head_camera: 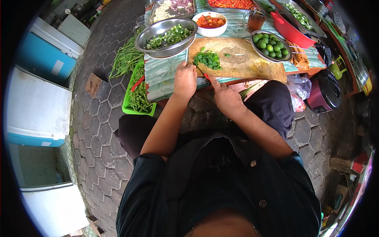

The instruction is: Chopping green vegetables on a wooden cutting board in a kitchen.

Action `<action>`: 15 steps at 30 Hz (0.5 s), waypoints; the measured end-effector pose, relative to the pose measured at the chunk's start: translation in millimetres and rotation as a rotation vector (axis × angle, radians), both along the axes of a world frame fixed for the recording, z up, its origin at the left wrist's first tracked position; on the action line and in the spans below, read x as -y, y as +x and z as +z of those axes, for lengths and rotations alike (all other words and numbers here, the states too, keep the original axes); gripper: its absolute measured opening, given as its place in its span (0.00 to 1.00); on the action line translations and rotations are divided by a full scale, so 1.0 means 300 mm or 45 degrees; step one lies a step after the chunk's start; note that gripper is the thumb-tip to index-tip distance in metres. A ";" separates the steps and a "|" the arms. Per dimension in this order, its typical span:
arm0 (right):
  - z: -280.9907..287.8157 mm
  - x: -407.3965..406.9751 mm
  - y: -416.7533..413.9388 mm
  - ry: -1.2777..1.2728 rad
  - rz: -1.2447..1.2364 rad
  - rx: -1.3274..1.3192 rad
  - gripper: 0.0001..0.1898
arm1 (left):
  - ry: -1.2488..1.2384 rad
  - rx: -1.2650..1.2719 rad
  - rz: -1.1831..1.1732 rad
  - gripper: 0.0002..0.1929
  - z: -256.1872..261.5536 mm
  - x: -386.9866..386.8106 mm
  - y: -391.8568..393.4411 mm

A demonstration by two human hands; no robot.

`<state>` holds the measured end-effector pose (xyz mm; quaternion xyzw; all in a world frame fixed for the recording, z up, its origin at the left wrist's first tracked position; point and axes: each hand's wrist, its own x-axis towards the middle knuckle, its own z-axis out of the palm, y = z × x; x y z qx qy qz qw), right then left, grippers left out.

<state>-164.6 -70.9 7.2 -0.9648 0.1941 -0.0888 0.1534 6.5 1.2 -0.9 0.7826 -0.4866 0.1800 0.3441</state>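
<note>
My right hand point(227, 95) grips a knife point(207, 78) with a red and black handle, index finger stretched along it. The dark blade points up and left, over the near left edge of a wooden cutting board point(254, 65). Beside the blade tip, my left hand point(186, 79) has its fingers curled; whatever may be inside them is hidden. Chopped green pieces point(208, 59), like scallion, lie heaped on the board. A steel bowl point(141, 40) of cut greens point(174, 36) stands just beyond my left hand. On the board's right side rests a steel bowl point(255, 47) of small green limes point(271, 44).
Behind the board are a white bowl point(211, 32) of red sauce, a glass mug point(257, 21) of brown liquid and a red basin point(284, 29). A green basket point(128, 102) of cut green beans and a bunch of long greens point(125, 56) flank the table's left side.
</note>
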 end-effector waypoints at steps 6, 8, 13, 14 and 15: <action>0.046 -0.022 -0.095 0.054 -0.017 -0.090 0.34 | -0.019 0.041 0.008 0.04 -0.010 0.000 0.002; 0.028 -0.011 -0.122 0.062 -0.011 -0.016 0.34 | -0.021 0.040 0.000 0.04 -0.012 0.008 0.005; 0.054 -0.008 -0.111 0.170 -0.141 0.062 0.31 | -0.118 -0.086 0.010 0.04 -0.004 0.041 0.016; 0.046 -0.005 -0.103 0.135 -0.125 0.110 0.31 | -0.118 -0.087 0.009 0.04 -0.004 0.036 0.014; 0.039 -0.001 -0.095 0.097 -0.108 0.161 0.31 | -0.067 -0.052 0.011 0.04 0.000 0.028 0.014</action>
